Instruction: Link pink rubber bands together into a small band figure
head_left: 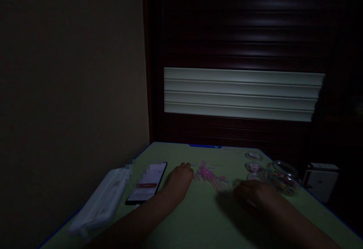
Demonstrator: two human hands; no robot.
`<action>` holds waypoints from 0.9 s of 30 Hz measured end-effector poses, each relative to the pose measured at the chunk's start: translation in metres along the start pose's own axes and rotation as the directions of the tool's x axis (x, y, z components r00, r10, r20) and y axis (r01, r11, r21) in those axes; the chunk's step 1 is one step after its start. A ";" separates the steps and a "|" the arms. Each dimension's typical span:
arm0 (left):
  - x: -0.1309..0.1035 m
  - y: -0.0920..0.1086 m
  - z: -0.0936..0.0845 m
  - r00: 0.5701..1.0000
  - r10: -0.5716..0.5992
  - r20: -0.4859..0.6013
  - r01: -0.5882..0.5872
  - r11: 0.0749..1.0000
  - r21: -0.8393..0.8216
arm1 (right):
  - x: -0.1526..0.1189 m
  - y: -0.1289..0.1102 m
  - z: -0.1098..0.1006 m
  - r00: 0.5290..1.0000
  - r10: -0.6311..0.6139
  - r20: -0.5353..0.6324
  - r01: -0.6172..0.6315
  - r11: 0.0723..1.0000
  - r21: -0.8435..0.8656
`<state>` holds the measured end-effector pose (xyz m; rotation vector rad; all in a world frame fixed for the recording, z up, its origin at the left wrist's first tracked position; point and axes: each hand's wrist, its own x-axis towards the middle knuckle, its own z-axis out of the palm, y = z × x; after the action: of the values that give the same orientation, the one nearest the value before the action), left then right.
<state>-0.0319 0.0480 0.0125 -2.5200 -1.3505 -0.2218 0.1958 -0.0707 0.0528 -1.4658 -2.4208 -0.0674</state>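
A loose heap of thin pink strands or small bands (207,173) lies in the middle of the green table, a few paler ones around it. At the heap's left edge, my left hand (180,177) is low over the tabletop with fingers curled; the fingertips and anything in them are hidden. My right hand (252,191) is to the right of the heap, apart from it, dark and smeared by motion. Close beyond it are small round clear containers (253,167) with coloured contents and a clear jar (285,183) holding colourful rings that look like hair ties.
A lit phone (149,183) lies left of my left hand, beside a long white case (99,200). The green table (198,222) has a blue rim. A white box (321,181) stands past the right edge. Wall and dark slatted doors enclose the left and back.
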 end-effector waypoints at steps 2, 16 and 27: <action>0.000 0.000 0.001 1.000 0.003 -0.005 -0.003 1.000 0.006 | -0.001 0.000 0.000 1.000 -0.006 -0.003 0.006 1.000 0.008; -0.011 -0.007 0.003 0.988 0.047 -0.146 -0.058 0.996 -0.069 | 0.002 0.001 -0.002 1.000 0.022 0.012 -0.022 1.000 -0.005; -0.035 0.025 -0.024 0.774 0.470 -0.425 -0.458 0.878 0.138 | 0.001 0.003 -0.001 0.999 0.022 -0.030 -0.022 1.000 0.000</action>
<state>-0.0307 0.0000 0.0226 -2.4714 -0.5252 -0.6252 0.1979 -0.0687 0.0536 -1.4812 -2.3805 -0.0846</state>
